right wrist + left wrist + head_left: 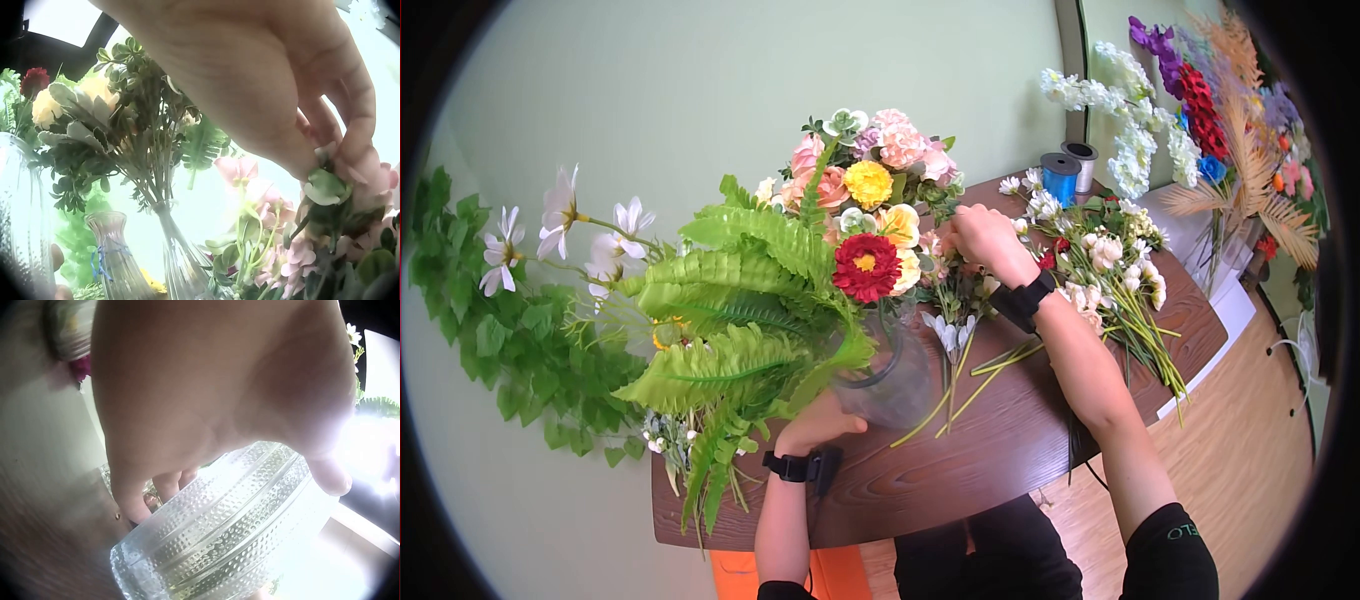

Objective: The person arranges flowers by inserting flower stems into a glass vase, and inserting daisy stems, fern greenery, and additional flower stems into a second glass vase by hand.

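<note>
My left hand point(821, 424) grips the side of a clear textured glass vase point(897, 388); in the left wrist view the thumb and fingers of the hand point(219, 381) curl round the vase point(231, 528). Green fern fronds point(730, 290) spread beside and above it. Behind the vase's rim stand a red flower point(867, 268), a yellow one point(868, 184) and pink blooms. My right hand point(988, 243) is right of these blooms. In the right wrist view its fingers point(356, 134) pinch at a pink flower point(369, 181) with a pale green leaf point(325, 186).
Loose white flowers with long green stems point(1140, 345) lie on the brown table point(960, 465) at the right, near a blue ribbon spool point(1059, 178). Tall white, red and purple flowers stand farther right. Green vines point(490, 330) hang at the left. A ribbed glass vase point(115, 256) shows in the right wrist view.
</note>
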`<control>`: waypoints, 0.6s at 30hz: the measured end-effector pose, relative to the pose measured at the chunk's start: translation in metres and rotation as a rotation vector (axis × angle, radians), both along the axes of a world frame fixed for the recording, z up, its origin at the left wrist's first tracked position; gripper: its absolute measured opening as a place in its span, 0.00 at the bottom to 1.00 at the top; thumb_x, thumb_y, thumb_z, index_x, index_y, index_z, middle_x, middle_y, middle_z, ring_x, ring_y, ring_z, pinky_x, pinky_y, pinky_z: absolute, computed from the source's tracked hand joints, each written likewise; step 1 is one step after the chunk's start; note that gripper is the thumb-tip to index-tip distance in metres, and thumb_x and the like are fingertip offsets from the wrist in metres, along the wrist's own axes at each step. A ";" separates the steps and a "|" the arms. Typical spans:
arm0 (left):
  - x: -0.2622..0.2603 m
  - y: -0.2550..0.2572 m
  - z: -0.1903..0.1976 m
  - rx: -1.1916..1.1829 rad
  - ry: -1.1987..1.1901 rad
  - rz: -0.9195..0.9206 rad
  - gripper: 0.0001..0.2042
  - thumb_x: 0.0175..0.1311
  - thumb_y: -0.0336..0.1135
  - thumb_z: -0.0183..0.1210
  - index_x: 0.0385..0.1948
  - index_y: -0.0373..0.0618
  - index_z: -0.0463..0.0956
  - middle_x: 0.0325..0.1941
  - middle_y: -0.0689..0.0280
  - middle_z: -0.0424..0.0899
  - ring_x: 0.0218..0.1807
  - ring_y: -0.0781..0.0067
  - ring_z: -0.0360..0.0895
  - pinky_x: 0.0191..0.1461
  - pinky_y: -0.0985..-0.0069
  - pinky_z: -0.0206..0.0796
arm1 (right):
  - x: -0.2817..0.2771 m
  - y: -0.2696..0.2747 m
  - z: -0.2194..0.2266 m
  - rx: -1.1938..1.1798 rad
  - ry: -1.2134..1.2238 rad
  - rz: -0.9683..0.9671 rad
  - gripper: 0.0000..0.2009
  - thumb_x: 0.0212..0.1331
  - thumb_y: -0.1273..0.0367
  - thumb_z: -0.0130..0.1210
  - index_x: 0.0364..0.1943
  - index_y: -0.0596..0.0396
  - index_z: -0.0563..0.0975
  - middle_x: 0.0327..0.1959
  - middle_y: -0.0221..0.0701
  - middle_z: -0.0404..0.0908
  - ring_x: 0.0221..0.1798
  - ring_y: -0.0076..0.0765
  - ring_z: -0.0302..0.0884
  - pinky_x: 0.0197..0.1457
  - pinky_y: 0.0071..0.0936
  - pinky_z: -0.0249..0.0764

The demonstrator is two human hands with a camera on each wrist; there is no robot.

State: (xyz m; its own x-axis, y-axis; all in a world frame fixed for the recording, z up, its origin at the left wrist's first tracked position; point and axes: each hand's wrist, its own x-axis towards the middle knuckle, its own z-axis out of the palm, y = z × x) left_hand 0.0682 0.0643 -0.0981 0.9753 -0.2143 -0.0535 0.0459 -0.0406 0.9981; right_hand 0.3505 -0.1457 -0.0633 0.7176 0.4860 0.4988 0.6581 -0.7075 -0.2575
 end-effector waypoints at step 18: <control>0.000 -0.010 0.006 -0.123 -0.050 0.056 0.57 0.37 0.54 0.78 0.71 0.42 0.51 0.71 0.62 0.61 0.71 0.68 0.59 0.73 0.66 0.50 | -0.019 -0.012 0.025 0.127 -0.011 0.104 0.05 0.51 0.72 0.54 0.27 0.58 0.79 0.27 0.48 0.81 0.33 0.57 0.81 0.38 0.46 0.77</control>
